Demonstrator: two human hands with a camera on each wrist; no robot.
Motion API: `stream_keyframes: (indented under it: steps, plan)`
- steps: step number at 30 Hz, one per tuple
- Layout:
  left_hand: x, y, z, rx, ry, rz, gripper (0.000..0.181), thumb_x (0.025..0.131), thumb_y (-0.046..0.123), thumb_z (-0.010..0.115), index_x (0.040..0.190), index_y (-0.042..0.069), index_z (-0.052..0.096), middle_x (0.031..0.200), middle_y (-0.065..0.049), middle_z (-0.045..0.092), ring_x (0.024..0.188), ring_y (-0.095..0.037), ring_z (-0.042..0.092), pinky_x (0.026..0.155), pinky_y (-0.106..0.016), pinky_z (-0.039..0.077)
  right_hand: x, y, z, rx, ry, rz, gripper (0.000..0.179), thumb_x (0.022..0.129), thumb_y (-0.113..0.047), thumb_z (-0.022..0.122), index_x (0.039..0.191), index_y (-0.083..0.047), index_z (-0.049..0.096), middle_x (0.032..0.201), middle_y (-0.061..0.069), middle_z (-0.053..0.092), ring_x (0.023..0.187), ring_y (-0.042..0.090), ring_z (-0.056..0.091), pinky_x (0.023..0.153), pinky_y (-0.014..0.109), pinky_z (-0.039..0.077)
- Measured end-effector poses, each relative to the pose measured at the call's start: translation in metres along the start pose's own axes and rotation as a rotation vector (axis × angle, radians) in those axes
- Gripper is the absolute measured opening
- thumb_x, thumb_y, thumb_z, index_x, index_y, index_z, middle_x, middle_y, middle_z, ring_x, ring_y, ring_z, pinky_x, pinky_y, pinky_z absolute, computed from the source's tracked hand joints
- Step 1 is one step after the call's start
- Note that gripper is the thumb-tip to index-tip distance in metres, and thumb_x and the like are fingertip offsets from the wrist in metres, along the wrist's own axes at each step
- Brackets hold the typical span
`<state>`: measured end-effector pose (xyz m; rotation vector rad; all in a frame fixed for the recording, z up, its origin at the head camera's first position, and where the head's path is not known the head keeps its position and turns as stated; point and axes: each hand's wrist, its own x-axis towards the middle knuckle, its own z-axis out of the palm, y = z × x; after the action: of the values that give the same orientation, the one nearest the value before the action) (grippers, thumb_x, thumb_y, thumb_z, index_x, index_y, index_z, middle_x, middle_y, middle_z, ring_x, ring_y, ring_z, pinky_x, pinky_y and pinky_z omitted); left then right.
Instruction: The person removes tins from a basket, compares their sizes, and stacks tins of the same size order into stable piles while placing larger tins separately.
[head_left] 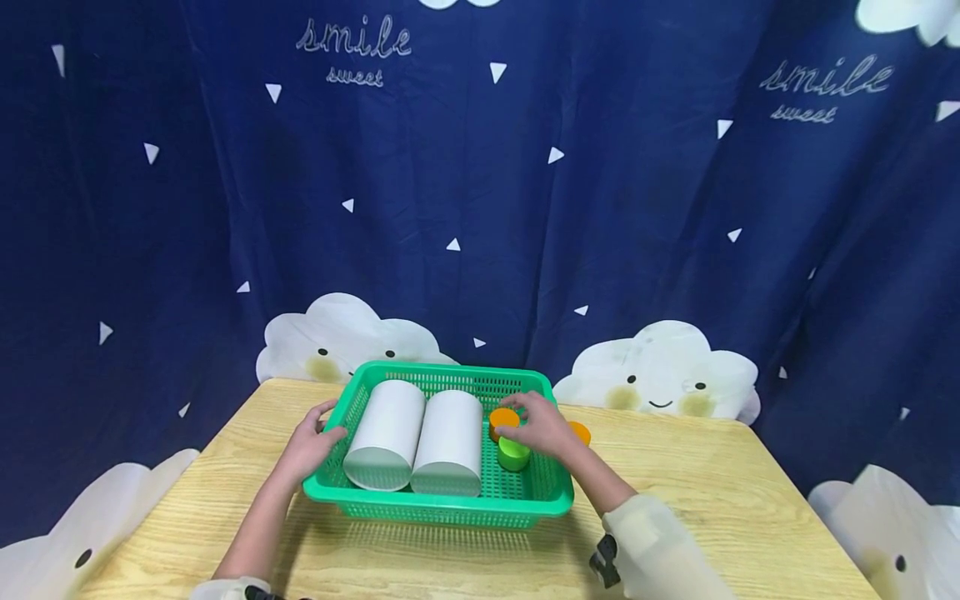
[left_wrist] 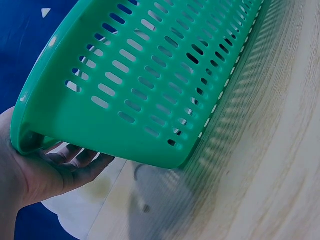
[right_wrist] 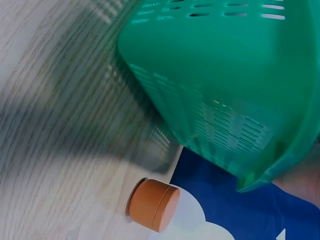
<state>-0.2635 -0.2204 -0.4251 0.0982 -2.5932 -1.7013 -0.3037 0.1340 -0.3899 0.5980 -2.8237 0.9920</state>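
A green plastic basket with slotted walls sits on the wooden table. My left hand holds its left rim; in the left wrist view the fingers reach under the rim. Two large white cylinders lie side by side inside, filling the left and middle. At the basket's right end, my right hand reaches in over the rim, its thumb and forefinger around a small orange round container. Just in front of that is a small green round container. In the right wrist view that hand is mostly hidden by the basket wall.
Another orange round container stands on the table just beyond the basket's right side, partly behind my right wrist in the head view. The wooden tabletop extends right. A dark blue curtain with white clouds hangs behind the table's far edge.
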Motion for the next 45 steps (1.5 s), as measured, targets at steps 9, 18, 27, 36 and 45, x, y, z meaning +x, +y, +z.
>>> stream_keyframes:
  steps: [9,18,27,36,45]
  plan:
    - [0.001,-0.001,0.000,0.005,-0.003,-0.006,0.060,0.094,0.013,0.047,0.146,-0.002,0.020,0.127,-0.034,0.046,0.103,-0.037,0.058,0.076,-0.040,0.054,0.001,0.001,0.008,-0.040,-0.044,-0.004,0.037,0.077,-0.023,0.075,0.109,-0.009,0.066,0.109,0.016,0.060,0.093,0.032,0.058,0.079,0.040,0.050]
    - [0.001,-0.001,0.000,0.008,-0.003,-0.003,0.060,0.094,0.013,0.047,0.146,-0.002,0.020,0.128,-0.034,0.045,0.105,-0.038,0.058,0.077,-0.040,0.054,-0.002,0.000,0.021,-0.046,-0.067,0.004,0.037,0.078,-0.021,0.074,0.109,-0.004,0.065,0.111,0.016,0.060,0.104,0.033,0.055,0.084,0.044,0.048]
    - [-0.001,0.000,0.000,0.009,-0.001,-0.011,0.060,0.094,0.013,0.047,0.146,-0.001,0.020,0.129,-0.035,0.044,0.108,-0.041,0.056,0.078,-0.041,0.053,-0.003,0.003,0.034,-0.149,-0.103,-0.036,0.032,0.076,-0.021,0.074,0.101,-0.002,0.066,0.101,0.015,0.062,0.091,0.025,0.052,0.080,0.041,0.046]
    - [-0.001,0.000,0.000,0.010,-0.001,-0.001,0.060,0.094,0.013,0.047,0.146,-0.002,0.020,0.128,-0.035,0.044,0.107,-0.041,0.056,0.077,-0.041,0.054,-0.007,0.001,0.037,-0.169,-0.129,0.033,0.035,0.077,-0.021,0.074,0.105,-0.002,0.066,0.107,0.017,0.062,0.104,0.035,0.052,0.088,0.048,0.045]
    - [0.000,-0.001,0.000,0.014,-0.002,0.003,0.060,0.094,0.013,0.047,0.145,-0.002,0.020,0.127,-0.034,0.045,0.106,-0.040,0.057,0.077,-0.041,0.054,-0.006,0.000,0.039,-0.316,-0.218,0.091,0.041,0.077,-0.028,0.074,0.110,-0.006,0.065,0.114,0.016,0.057,0.108,0.036,0.051,0.087,0.049,0.047]
